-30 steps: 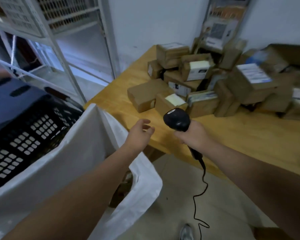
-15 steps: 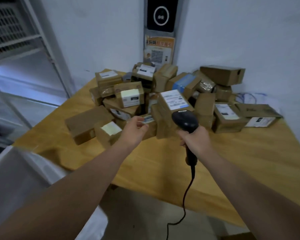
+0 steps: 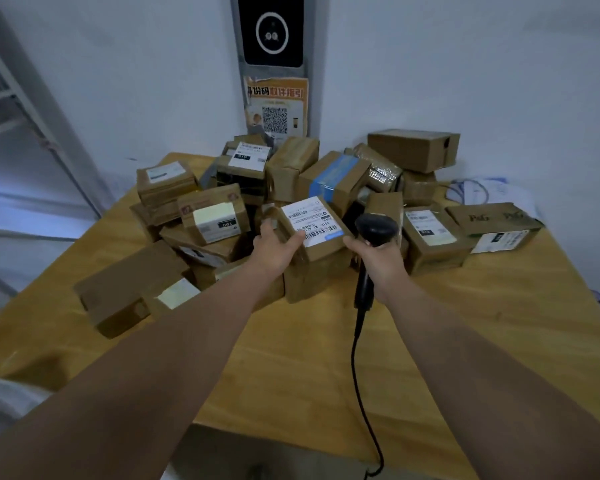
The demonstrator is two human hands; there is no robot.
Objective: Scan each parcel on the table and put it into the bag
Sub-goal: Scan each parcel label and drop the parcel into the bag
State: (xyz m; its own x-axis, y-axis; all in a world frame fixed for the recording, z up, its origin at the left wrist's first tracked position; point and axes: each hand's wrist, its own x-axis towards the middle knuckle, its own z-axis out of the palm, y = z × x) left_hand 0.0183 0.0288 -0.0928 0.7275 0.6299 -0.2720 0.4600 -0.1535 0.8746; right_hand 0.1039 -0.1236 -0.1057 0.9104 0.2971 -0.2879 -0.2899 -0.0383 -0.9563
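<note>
A heap of brown cardboard parcels (image 3: pixel 291 188) covers the far half of the wooden table (image 3: pixel 465 341). My left hand (image 3: pixel 274 249) grips the left side of a parcel with a white barcode label (image 3: pixel 314 221) at the front of the heap, thumb on its top. Just to its right, my right hand (image 3: pixel 378 259) holds the black handheld scanner (image 3: pixel 376 230) upright, its head level with the label. The scanner's cable (image 3: pixel 357 368) hangs down over the table's front edge. A sliver of the white bag (image 3: pixel 4 393) shows at the lower left.
A long flat box (image 3: pixel 125 289) lies at the near left of the heap. Behind the heap a wall panel with a dark screen (image 3: pixel 272 29) and a QR poster (image 3: pixel 276 109) stands upright. A metal shelf frame (image 3: pixel 32 116) is at the left. A white plastic bag (image 3: pixel 489 192) lies at the back right.
The view swung from the bag and crate at the left to the table. My left hand reached forward and took hold of the labelled parcel; the scanner came up beside it.
</note>
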